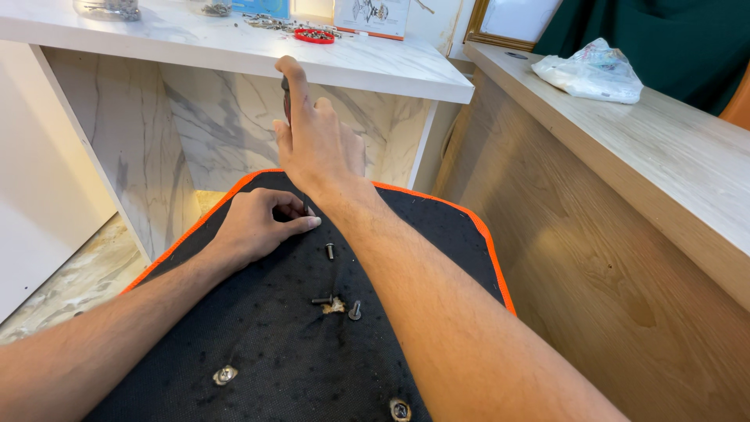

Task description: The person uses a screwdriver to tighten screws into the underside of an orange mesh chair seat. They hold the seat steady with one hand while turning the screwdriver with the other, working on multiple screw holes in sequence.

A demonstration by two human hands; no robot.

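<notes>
hands (258, 227) on black pad (266, 352) (orange-edged), loose screws (330, 251)

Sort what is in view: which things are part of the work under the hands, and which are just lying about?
In hand:
- left hand, pinching at the black orange-edged panel
- right hand, gripping a dark tool handle
- loose bolts on the panel

Lying about:
- red dish of hardware on the marble-look desk
- plastic bag on the wooden counter

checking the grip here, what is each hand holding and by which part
The right hand grips a dark tool handle, mostly hidden. The left hand pinches something small on the black orange-edged panel; what it is cannot be told.
</notes>
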